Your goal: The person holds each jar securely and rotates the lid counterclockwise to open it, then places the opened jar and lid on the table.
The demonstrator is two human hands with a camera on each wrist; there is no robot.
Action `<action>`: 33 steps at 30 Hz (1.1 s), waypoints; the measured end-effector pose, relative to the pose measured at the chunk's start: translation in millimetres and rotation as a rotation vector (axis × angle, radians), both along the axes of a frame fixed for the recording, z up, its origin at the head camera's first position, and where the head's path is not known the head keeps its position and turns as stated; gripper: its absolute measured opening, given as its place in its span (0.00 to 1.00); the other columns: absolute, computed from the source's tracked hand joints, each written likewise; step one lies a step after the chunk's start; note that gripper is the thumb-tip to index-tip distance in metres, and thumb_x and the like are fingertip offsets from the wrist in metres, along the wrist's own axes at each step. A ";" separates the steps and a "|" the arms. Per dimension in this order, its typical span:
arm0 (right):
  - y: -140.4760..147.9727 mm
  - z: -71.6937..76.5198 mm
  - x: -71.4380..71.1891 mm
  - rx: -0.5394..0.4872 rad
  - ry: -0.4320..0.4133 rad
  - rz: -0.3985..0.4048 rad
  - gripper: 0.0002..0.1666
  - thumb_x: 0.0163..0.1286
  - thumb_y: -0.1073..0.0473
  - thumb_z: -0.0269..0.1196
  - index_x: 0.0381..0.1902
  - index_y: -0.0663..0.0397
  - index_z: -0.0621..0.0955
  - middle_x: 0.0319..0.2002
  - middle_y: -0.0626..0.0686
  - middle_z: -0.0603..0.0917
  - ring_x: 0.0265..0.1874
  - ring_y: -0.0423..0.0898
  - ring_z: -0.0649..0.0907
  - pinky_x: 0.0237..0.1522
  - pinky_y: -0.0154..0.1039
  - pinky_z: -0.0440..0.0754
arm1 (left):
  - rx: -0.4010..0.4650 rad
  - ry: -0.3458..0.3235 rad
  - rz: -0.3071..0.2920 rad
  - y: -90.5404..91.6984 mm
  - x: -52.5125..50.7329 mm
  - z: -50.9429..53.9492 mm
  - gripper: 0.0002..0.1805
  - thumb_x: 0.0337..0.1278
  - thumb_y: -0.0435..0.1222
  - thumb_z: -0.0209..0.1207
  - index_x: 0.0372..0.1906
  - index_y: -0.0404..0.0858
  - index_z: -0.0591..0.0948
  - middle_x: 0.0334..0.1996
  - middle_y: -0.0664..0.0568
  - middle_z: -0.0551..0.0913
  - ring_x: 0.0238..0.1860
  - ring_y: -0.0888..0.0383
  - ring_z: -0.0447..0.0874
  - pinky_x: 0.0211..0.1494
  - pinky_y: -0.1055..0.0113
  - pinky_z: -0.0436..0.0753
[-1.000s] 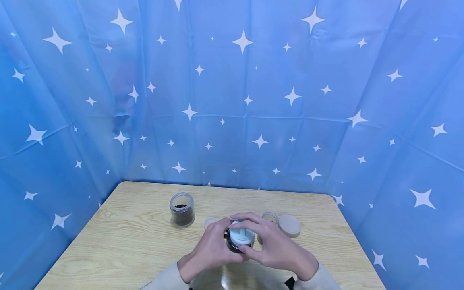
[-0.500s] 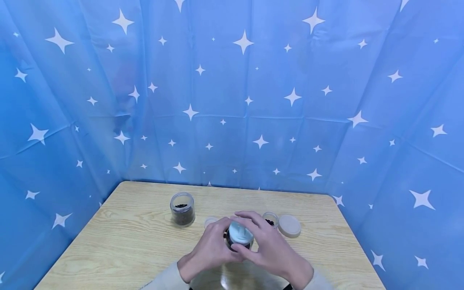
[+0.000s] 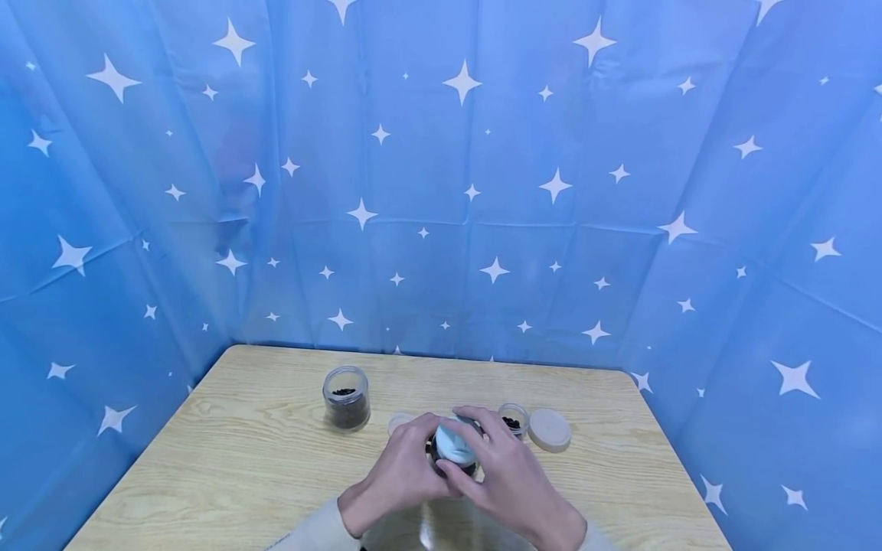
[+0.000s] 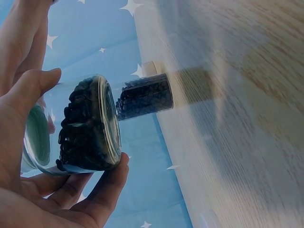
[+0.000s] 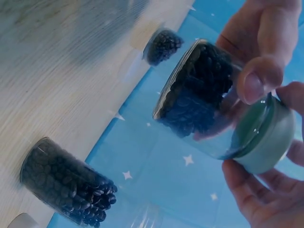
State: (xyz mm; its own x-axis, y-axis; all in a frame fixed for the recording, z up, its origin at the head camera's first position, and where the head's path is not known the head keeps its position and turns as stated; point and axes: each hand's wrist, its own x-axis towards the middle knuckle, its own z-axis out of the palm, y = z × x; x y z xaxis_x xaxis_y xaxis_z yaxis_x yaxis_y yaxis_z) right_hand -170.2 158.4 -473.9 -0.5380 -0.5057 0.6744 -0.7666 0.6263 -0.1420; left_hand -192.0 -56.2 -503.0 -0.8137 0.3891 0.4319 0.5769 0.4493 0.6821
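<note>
Above the front middle of the table, my left hand [image 3: 403, 467] grips a clear glass jar [image 4: 88, 126] part-filled with dark beans, its fingers curled round the side. My right hand [image 3: 513, 478] holds the pale green lid [image 5: 268, 137] at the jar's mouth, thumb and fingers on opposite sides of its rim. The right wrist view shows the lid's inner ring at the opening; whether it is fully seated I cannot tell. From the head view, the hands cover much of the jar.
On the wooden table [image 3: 207, 459] an open jar of dark grains [image 3: 347, 402] stands at the left. Behind my right hand are a smaller open jar of dark beans [image 3: 513, 421] and a round pale lid [image 3: 550, 430]. Another small pale disc [image 3: 400, 421] lies behind my left hand.
My right hand has turned on the lid, its wrist swinging left and nearer the body. The lid's visible angle has shifted slightly. My left hand and the jar stay almost still.
</note>
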 end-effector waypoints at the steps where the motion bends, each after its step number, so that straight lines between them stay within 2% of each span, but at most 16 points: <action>1: -0.1 -0.4 0.1 -0.001 -0.002 -0.001 0.31 0.81 0.44 0.77 0.75 0.46 0.86 0.68 0.57 0.88 0.60 0.56 0.93 0.50 0.50 0.97 | 0.000 -0.002 -0.001 0.0 0.0 -0.3 0.35 0.42 0.38 0.87 0.61 0.47 0.89 0.48 0.59 0.93 0.45 0.71 0.87 0.49 0.73 0.89; 14: -3.5 2.4 0.4 0.009 -0.053 0.008 0.32 0.80 0.47 0.79 0.76 0.45 0.86 0.69 0.56 0.87 0.63 0.54 0.91 0.52 0.48 0.97 | 0.013 -0.023 -0.004 -5.4 0.1 -0.9 0.34 0.42 0.37 0.85 0.61 0.46 0.89 0.46 0.58 0.92 0.43 0.72 0.85 0.45 0.74 0.88; 17: -4.3 3.0 -0.8 0.010 -0.040 0.012 0.32 0.79 0.47 0.79 0.76 0.45 0.86 0.69 0.55 0.87 0.63 0.54 0.91 0.53 0.50 0.97 | 0.028 -0.031 -0.013 -6.6 -0.3 -0.8 0.33 0.43 0.36 0.84 0.62 0.46 0.89 0.47 0.57 0.92 0.43 0.72 0.86 0.45 0.74 0.89; 24: -3.5 3.6 -3.6 0.028 0.001 0.019 0.31 0.80 0.44 0.78 0.75 0.46 0.87 0.69 0.54 0.88 0.65 0.51 0.90 0.57 0.51 0.96 | 0.006 0.033 0.000 -6.9 -0.7 0.5 0.36 0.41 0.37 0.85 0.63 0.47 0.89 0.48 0.59 0.93 0.45 0.71 0.88 0.48 0.74 0.89; 30: -2.5 4.3 -3.3 0.032 0.036 0.052 0.29 0.80 0.45 0.78 0.74 0.44 0.87 0.68 0.54 0.89 0.61 0.51 0.91 0.55 0.50 0.96 | 0.016 0.002 -0.014 -7.8 1.8 0.7 0.34 0.44 0.38 0.85 0.63 0.48 0.90 0.49 0.59 0.93 0.46 0.71 0.88 0.48 0.73 0.89; 33: 0.0 6.8 -5.2 0.047 0.035 0.095 0.28 0.81 0.46 0.77 0.74 0.44 0.87 0.69 0.53 0.88 0.63 0.50 0.91 0.57 0.50 0.96 | 0.028 0.003 -0.027 -8.1 3.0 0.6 0.34 0.45 0.39 0.86 0.62 0.49 0.89 0.49 0.59 0.93 0.46 0.71 0.89 0.49 0.73 0.90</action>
State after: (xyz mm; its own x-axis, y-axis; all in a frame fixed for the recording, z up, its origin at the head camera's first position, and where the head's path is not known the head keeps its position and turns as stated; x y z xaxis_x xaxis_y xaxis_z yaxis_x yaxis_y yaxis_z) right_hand -175.4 158.4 -467.1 -0.4626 -0.5849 0.6662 -0.8270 0.5554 -0.0866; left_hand -189.0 -64.3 -502.5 -0.8020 0.3985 0.4449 0.5902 0.4146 0.6927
